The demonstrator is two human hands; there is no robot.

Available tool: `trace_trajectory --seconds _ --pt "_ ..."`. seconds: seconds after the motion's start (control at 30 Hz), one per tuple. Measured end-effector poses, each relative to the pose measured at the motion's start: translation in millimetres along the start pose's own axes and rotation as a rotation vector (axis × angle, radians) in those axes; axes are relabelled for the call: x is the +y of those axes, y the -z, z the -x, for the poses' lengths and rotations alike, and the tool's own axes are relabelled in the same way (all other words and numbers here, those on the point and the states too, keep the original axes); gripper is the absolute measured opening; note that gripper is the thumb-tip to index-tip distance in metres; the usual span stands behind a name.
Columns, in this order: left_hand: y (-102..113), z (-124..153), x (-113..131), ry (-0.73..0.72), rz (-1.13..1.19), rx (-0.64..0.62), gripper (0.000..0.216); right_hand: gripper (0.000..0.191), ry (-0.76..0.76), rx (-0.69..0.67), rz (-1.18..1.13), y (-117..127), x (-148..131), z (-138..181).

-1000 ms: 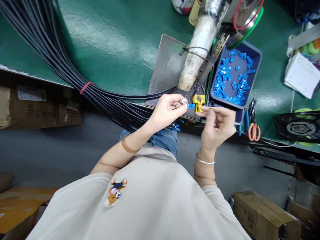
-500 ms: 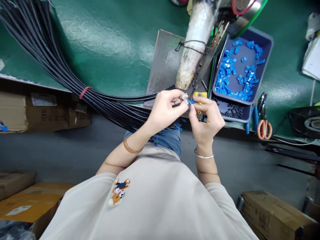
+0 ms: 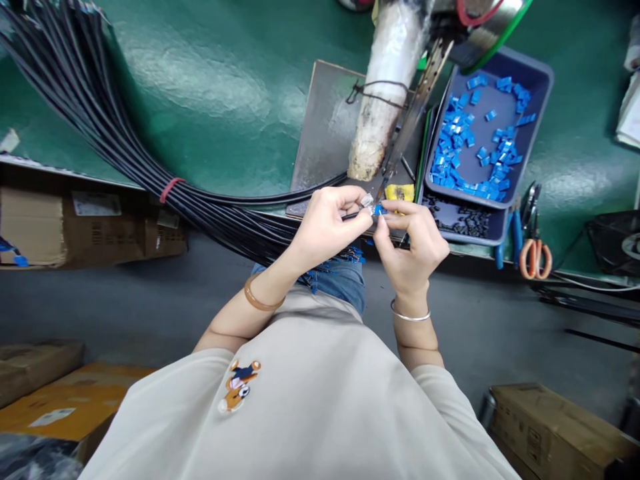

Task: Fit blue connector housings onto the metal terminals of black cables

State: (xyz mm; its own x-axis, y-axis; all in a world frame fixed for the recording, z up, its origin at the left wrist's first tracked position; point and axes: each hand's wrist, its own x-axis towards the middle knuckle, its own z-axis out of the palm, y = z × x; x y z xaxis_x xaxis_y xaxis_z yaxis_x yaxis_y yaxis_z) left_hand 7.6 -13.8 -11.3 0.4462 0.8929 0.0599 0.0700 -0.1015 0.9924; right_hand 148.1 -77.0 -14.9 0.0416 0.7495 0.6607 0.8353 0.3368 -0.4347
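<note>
1. One small plug [image 3: 379, 209], bright blue with a pale glint, sits between my hands near a yellow block [image 3: 400, 193].
2. My right hand [image 3: 413, 245] pinches it, partly covering it.
3. My left hand [image 3: 330, 222] pinches a black cable [image 3: 351, 215] near its end; thin wires [image 3: 373, 210] point toward the plug, a whitish piece [image 3: 367, 200] alongside.

I am in a workshop, as the bench [image 3: 210, 100], bundled cables [image 3: 150, 163], parts tray [image 3: 539, 100], scissors [image 3: 535, 249] and cartons [image 3: 555, 427] show.
</note>
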Motion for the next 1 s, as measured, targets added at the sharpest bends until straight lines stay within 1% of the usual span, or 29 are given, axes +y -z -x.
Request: trace_trajectory --seconds 0.17,0.33,0.6,0.83,0.93,1.0 --pt "-1.1 -0.3 1.3 -0.002 0.019 0.018 0.014 0.011 -0.019 0.010 0.016 -1.0 -1.9 -3.0" --pt "0.6 -0.6 6.2 -0.033 0.021 0.035 0.014 0.010 -0.041 0.002 0.055 0.3 -5.2 -6.1" --pt "1.1 2.1 -3.2 0.003 0.014 -0.049 0.011 0.013 -0.002 -0.056 0.068 2.8 -2.4 0.8" --pt "0.9 4.6 -5.4 0.028 0.063 -0.069 0.012 0.011 -0.014 -0.032 0.014 4.4 -1.4 -0.8" --pt "2.4 6.8 -6.4 0.018 0.059 -0.095 0.014 0.011 -0.066 -0.044 -0.030 8.4 -2.7 -1.9" --pt "2.4 10.9 -6.0 -0.014 -0.024 -0.082 0.009 0.008 -0.179 -0.008 -0.089 13.4 -3.8 -2.8"
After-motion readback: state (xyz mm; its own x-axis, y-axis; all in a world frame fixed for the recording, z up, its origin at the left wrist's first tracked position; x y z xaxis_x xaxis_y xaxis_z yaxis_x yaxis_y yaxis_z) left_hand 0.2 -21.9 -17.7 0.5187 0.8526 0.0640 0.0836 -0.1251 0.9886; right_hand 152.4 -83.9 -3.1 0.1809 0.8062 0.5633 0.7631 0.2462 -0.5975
